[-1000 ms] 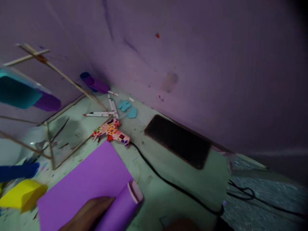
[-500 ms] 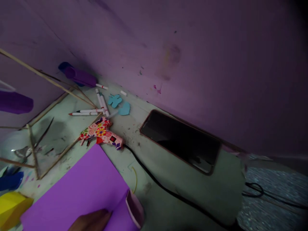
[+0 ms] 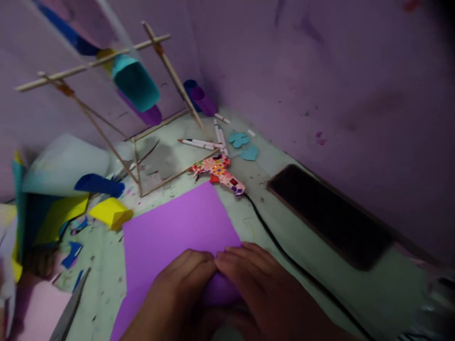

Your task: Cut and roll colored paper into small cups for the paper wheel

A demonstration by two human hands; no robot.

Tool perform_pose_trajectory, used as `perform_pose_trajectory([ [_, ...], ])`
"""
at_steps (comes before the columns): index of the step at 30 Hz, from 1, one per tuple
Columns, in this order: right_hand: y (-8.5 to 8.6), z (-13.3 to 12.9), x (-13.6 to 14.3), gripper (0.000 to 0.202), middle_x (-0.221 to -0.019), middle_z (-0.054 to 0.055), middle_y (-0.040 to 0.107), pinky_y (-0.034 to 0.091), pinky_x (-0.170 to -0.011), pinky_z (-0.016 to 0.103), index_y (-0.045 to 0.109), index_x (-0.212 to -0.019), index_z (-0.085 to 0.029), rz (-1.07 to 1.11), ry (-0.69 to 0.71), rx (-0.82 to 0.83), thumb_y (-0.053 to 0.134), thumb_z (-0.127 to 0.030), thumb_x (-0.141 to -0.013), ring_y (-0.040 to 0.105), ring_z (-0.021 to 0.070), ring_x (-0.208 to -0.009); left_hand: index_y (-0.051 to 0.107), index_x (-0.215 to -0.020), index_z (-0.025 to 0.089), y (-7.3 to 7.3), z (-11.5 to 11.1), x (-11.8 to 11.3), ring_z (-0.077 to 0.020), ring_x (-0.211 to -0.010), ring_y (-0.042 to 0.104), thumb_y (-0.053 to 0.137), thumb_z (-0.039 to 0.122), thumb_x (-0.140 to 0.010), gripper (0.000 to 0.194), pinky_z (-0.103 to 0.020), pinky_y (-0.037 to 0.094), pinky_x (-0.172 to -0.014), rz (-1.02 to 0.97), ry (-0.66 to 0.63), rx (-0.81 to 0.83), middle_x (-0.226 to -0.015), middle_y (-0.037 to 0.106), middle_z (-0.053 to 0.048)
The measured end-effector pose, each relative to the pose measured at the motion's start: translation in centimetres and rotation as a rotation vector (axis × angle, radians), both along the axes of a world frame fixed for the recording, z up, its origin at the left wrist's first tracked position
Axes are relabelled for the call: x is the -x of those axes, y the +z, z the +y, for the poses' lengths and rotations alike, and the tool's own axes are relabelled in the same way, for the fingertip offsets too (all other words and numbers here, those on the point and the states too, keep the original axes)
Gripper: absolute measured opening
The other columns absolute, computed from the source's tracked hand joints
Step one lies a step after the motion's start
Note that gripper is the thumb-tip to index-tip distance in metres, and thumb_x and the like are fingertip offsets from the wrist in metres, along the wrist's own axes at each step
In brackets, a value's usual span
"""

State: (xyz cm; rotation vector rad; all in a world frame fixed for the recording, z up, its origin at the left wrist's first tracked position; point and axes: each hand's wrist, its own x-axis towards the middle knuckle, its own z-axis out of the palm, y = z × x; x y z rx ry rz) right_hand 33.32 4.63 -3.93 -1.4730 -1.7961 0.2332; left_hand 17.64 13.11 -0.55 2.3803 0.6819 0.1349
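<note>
A purple sheet of paper (image 3: 174,227) lies on the table, its near part folded or rolled under my hands. My left hand (image 3: 183,279) grips it from the left, fingers curled. From the right my right hand (image 3: 254,274) presses on the same edge, fingers held together, its tips close to those of the left. What the thumbs do beneath is hidden in the dark. Past the sheet's far corner rests a flower-patterned glue gun (image 3: 216,170) with a black cord.
A phone (image 3: 330,215) lies to the right. Behind stands a stick frame (image 3: 101,125) with coloured paper shapes hanging from it. Markers (image 3: 220,135) and blue paper cut-outs (image 3: 249,153) are near the wall. Scissors (image 3: 71,308), a yellow paper piece (image 3: 112,213) and scraps lie left.
The view has swung left and shows more of the stick frame and scraps. Both hands are now on the purple paper, where only one showed before.
</note>
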Motion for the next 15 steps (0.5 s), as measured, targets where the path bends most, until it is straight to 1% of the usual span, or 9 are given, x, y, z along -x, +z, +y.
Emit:
perform_pose_trajectory([
  [1, -0.1, 0.2, 0.1, 0.025, -0.099, 0.007, 0.07, 0.05, -0.091, 0.037, 0.056, -0.108, -0.013, -0.023, 0.032, 0.038, 0.044, -0.02, -0.086, 0.064, 0.0198, -0.094, 0.058, -0.1, 0.022, -0.3, -0.1, 0.0, -0.0171, -0.077, 0.06, 0.052, 0.024, -0.079, 0.022, -0.027, 0.053, -0.067, -0.006, 0.003, -0.005, -0.086, 0.065, -0.004],
  [3, -0.2, 0.1, -0.2, 0.027, -0.102, 0.006, 0.069, 0.05, -0.092, 0.035, 0.056, -0.11, -0.016, -0.075, 0.096, 0.099, 0.046, -0.022, -0.086, 0.064, 0.0187, -0.095, 0.058, -0.095, 0.021, -0.9, -0.3, 0.2, -0.0172, -0.071, 0.059, 0.052, 0.028, -0.079, 0.018, -0.029, 0.051, -0.062, -0.038, 0.002, -0.079, -0.08, 0.064, -0.002],
  [5, -0.5, -0.4, -0.6, 0.029, -0.102, 0.004, 0.069, 0.05, -0.093, 0.034, 0.056, -0.112, -0.02, -0.121, 0.138, 0.124, 0.047, -0.019, -0.084, 0.064, 0.0176, -0.095, 0.057, -0.096, 0.02, -1.3, -0.2, 0.6, -0.0172, -0.068, 0.058, 0.05, 0.033, -0.08, 0.022, -0.03, 0.049, -0.06, -0.083, -0.012, -0.218, -0.08, 0.065, -0.002],
  [7, -0.9, -0.9, -1.0, 0.034, -0.104, 0.003, 0.069, 0.049, -0.094, 0.032, 0.057, -0.114, -0.022, -0.166, 0.158, 0.116, 0.049, -0.016, -0.081, 0.064, 0.0176, -0.098, 0.056, -0.099, 0.019, -1.2, 0.2, 1.3, -0.0168, -0.068, 0.058, 0.045, 0.035, -0.084, 0.025, -0.03, 0.047, -0.06, -0.111, -0.024, -0.365, -0.083, 0.067, -0.003],
  [9, -1.4, -1.2, -1.4, 0.035, -0.106, 0.003, 0.069, 0.049, -0.094, 0.031, 0.057, -0.114, -0.022, -0.214, 0.165, 0.097, 0.05, -0.015, -0.08, 0.063, 0.0181, -0.099, 0.057, -0.1, 0.018, -1.0, 0.5, 2.6, -0.016, -0.07, 0.059, 0.043, 0.032, -0.086, 0.024, -0.029, 0.045, -0.064, -0.068, -0.058, -0.474, -0.086, 0.068, -0.002],
  [10, -1.6, -1.3, -1.6, 0.034, -0.106, 0.003, 0.069, 0.049, -0.094, 0.03, 0.058, -0.113, -0.022, -0.237, 0.174, 0.085, 0.051, -0.014, -0.08, 0.064, 0.0179, -0.099, 0.058, -0.102, 0.018, -0.9, 0.7, 3.4, -0.0159, -0.074, 0.06, 0.044, 0.031, -0.086, 0.024, -0.029, 0.044, -0.068, -0.001, -0.092, -0.507, -0.089, 0.069, -0.001],
  [11, -1.9, -1.3, -1.8, 0.032, -0.106, 0.002, 0.069, 0.05, -0.093, 0.029, 0.059, -0.111, -0.022, -0.256, 0.187, 0.077, 0.052, -0.014, -0.08, 0.064, 0.0175, -0.099, 0.058, -0.103, 0.018, -1.0, 0.7, 4.3, -0.0156, -0.077, 0.06, 0.045, 0.03, -0.086, 0.024, -0.028, 0.043, -0.071, 0.025, -0.12, -0.569, -0.092, 0.07, -0.001],
  [13, -2.4, -1.2, -2.2, 0.029, -0.105, 0.001, 0.069, 0.05, -0.092, 0.026, 0.061, -0.108, -0.023, -0.278, 0.223, 0.064, 0.053, -0.016, -0.081, 0.064, 0.0163, -0.099, 0.058, -0.108, 0.019, -1.6, 0.4, 6.1, -0.0162, -0.085, 0.059, 0.046, 0.029, -0.086, 0.028, -0.028, 0.039, -0.079, 0.078, -0.153, -0.668, -0.097, 0.069, 0.0],
  [15, -2.8, -1.0, -2.6, 0.027, -0.105, 0.0, 0.07, 0.05, -0.092, 0.025, 0.061, -0.108, -0.024, -0.272, 0.255, 0.049, 0.054, -0.018, -0.083, 0.064, 0.0154, -0.099, 0.056, -0.114, 0.019, -2.8, -0.2, 7.5, -0.0178, -0.091, 0.057, 0.042, 0.025, -0.088, 0.031, -0.032, 0.034, -0.089, 0.086, -0.152, -0.736, -0.102, 0.068, 0.0],
])
